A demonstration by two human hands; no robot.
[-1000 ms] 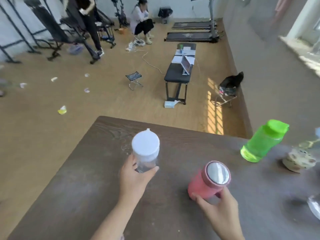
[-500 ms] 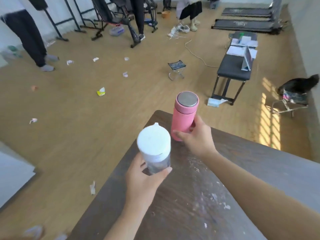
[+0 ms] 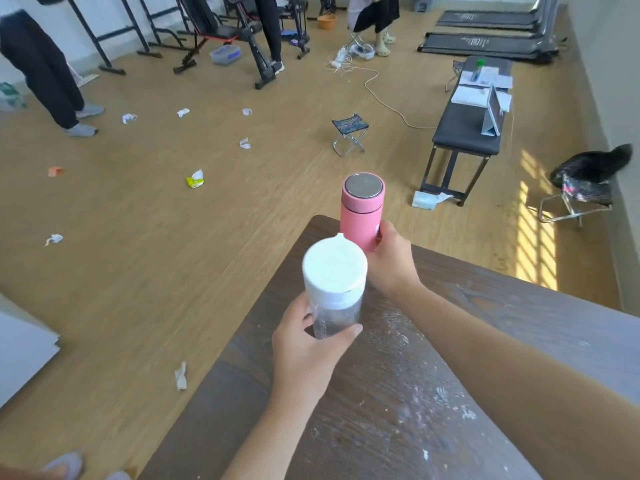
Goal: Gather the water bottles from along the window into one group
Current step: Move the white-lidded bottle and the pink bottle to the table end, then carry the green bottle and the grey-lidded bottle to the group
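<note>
Fingers [image 3: 349,331] of left hand [image 3: 304,355] wrapped round clear bottle [image 3: 334,299]; right hand [image 3: 391,261] clamped on pink bottle [image 3: 360,216] at table [image 3: 485,341] far corner. Likely tip-off there if released carelessly.

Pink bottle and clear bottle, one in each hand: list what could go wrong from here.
1. The pink bottle, in the right hand, is at the table's far corner; set down there, it could tip off onto the floor.
2. The left hand has a low grip on the clear bottle, under its wide white lid, so it may tilt or slip.
3. The bottles are close together and could knock.
</note>
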